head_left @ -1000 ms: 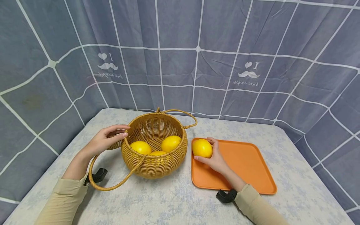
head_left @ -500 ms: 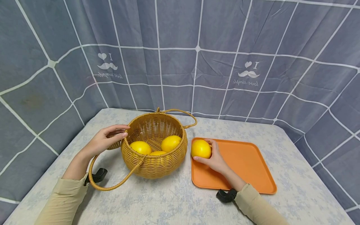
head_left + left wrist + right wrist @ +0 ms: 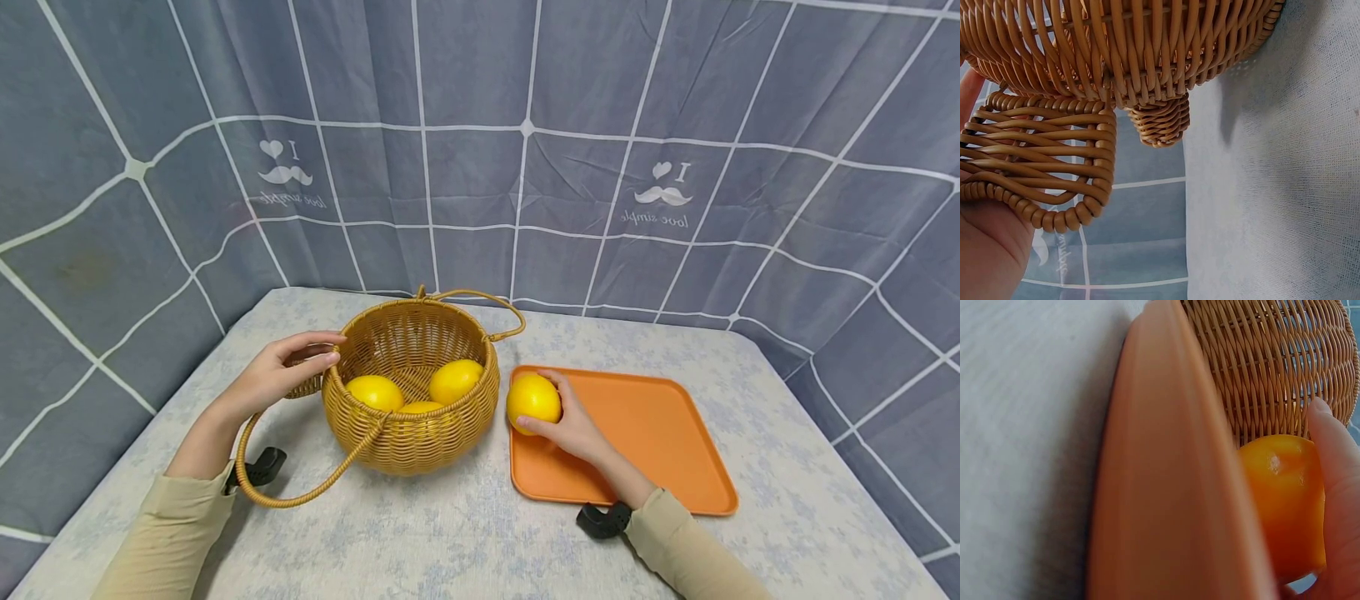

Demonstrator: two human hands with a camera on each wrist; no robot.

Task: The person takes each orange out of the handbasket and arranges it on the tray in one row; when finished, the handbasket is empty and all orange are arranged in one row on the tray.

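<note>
A: Any writing to read?

B: Only on the curtain behind the basket: twice it shows a heart, an "I", a white moustache and small script that appears mirrored, seemingly "love simple". The cloth is grey-blue with a white grid.

A: What is the basket like?

B: Round, woven of golden wicker, with two looped handles folded down; one handle lies on the table in front of the basket. Three smooth yellow lemons sit inside.

A: And the hands?

B: The left hand grips the basket's left rim, fingers curled over a woven tab. The right hand grasps a fourth lemon just right of the basket, at the near-left edge of a flat orange plastic tray with rounded corners; whether it touches the tray I cannot tell.

A: The surface?

B: A table under pale cloth with a faint blue floral print; beige sleeves, a black clip at each wrist
</note>
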